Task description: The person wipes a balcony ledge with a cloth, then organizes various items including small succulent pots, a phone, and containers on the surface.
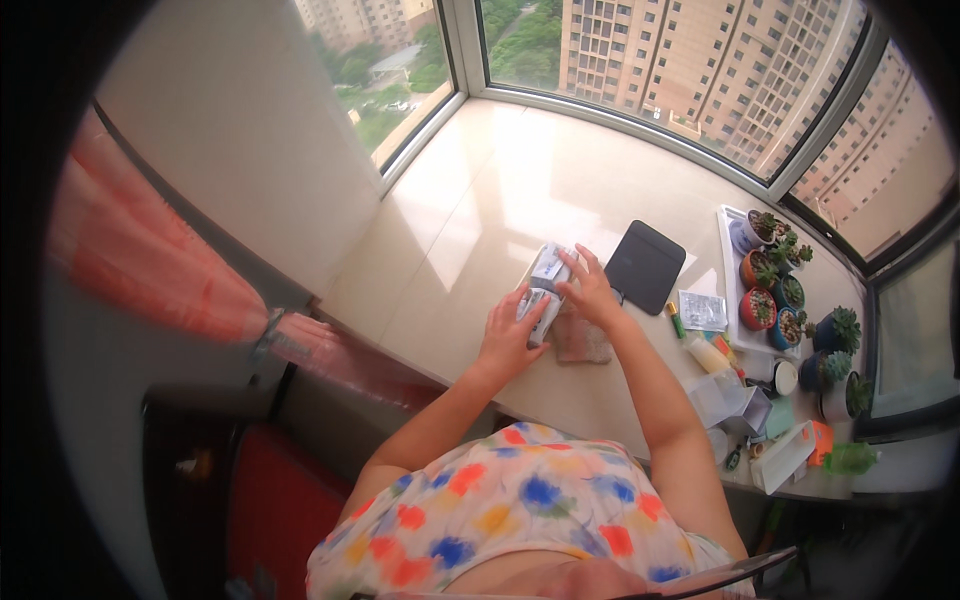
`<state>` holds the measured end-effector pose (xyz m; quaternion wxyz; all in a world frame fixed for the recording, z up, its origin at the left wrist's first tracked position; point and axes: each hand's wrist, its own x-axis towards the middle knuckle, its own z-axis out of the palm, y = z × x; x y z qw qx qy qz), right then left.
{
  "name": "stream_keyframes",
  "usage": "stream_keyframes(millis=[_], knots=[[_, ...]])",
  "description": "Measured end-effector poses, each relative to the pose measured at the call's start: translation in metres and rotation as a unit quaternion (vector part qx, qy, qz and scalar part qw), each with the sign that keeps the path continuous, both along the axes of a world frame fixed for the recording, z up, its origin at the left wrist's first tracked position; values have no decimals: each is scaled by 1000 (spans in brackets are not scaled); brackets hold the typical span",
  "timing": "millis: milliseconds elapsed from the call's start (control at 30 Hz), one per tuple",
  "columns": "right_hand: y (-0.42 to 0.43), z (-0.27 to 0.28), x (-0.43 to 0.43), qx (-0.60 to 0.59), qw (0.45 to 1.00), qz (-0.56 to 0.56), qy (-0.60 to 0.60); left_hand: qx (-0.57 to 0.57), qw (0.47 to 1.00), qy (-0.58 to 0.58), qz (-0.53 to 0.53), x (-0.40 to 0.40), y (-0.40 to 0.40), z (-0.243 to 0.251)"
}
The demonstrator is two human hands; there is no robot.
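Note:
Two white plastic packets lie end to end on the pale windowsill counter (420, 292). The far packet (551, 271) bears blue writing; the near packet (541, 330) is partly covered by my fingers. My left hand (508, 337) holds the near packet, its thumb on the right and its fingers along the left side. My right hand (591, 291) is at the right side of the far packet, with fingertips and thumb touching it. A pale edge, perhaps of a tray, shows beside the packets. Below my right hand lies a folded brownish cloth (581, 343).
A flat black device (645, 266) lies right of my hands. Farther right are a silver sachet (703, 310), a green tube (676, 321), a white tray (726, 240) of potted succulents (759, 307), plastic containers (712, 394) and a green bottle (849, 457). Windows border the counter; a pink curtain (165, 247) hangs left.

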<state>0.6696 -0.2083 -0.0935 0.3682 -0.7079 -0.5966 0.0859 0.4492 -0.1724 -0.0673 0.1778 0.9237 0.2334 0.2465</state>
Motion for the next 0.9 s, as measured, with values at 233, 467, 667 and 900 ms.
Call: stream_keyframes(millis=[233, 467, 667, 900], knots=[[-1, -39, -11, 13, 943, -20, 331, -37, 993, -92, 71, -19, -14, -24], [15, -24, -42, -79, 844, -101, 521, -296, 935, -72, 183, -42, -19, -43], [55, -31, -83, -193, 864, -37, 464, -252, 947, -100, 172, -74, 22, -62], [100, 23, -161, -271, 865, 4, 423, -329, 905, -143, 230, -123, 77, -69]])
